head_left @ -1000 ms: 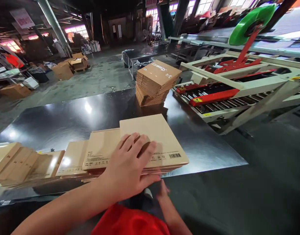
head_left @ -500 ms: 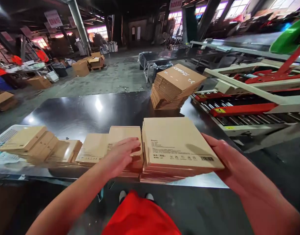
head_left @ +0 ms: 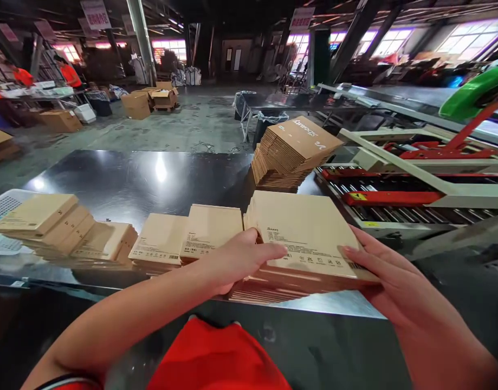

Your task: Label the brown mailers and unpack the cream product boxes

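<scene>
A stack of flat tan cardboard boxes (head_left: pixel 301 222), printed with small text, icons and a barcode, sits at the table's near edge. My left hand (head_left: pixel 243 257) grips the stack's left side, thumb lying over the top box's print. On the right side, my right hand (head_left: pixel 379 265) clasps the upper boxes, its thumb on top by the barcode and its other fingers hidden beneath or behind the edge. The upper boxes are shifted slightly right of those underneath. Just left stand two more box stacks, one taller (head_left: pixel 212 227) and one lower (head_left: pixel 161 233).
Leaning tan boxes (head_left: pixel 49 216) and a white perforated basket (head_left: pixel 8 205) lie at the left of the dark table (head_left: pixel 122 179). Folded brown cartons (head_left: pixel 299 143) are piled at the back. A roller conveyor machine (head_left: pixel 395 197) borders the right. People in orange work far left.
My left hand has moved right from above the neighbouring stack and closed on the big stack's left side. My right thumb now lies on top, and the upper boxes have shifted slightly right.
</scene>
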The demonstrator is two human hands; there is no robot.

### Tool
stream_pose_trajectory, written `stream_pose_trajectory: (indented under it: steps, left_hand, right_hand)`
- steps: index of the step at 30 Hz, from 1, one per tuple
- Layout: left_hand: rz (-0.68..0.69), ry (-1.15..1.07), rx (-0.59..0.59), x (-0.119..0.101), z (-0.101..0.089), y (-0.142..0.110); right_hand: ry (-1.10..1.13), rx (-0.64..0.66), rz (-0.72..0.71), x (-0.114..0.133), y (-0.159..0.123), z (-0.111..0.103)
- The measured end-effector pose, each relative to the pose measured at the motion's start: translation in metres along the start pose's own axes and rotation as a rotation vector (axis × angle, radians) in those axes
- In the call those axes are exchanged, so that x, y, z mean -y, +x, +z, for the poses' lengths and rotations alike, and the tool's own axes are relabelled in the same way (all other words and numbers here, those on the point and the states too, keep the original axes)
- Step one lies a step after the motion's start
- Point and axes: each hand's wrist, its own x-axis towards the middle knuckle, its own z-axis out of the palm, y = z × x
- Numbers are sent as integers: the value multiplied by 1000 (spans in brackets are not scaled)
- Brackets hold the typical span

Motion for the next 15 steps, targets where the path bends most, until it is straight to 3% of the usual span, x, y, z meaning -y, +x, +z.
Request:
stream_pose_trajectory:
  steps: [6, 15]
  left_hand:
    - [-13, -66, -27, -10, 4, -7]
    - [-111, -153, -111, -1, 11, 7]
  right_hand:
    - [22, -6, -17, 10, -1, 8]
    - [-10, -46, 1, 6, 5, 4]
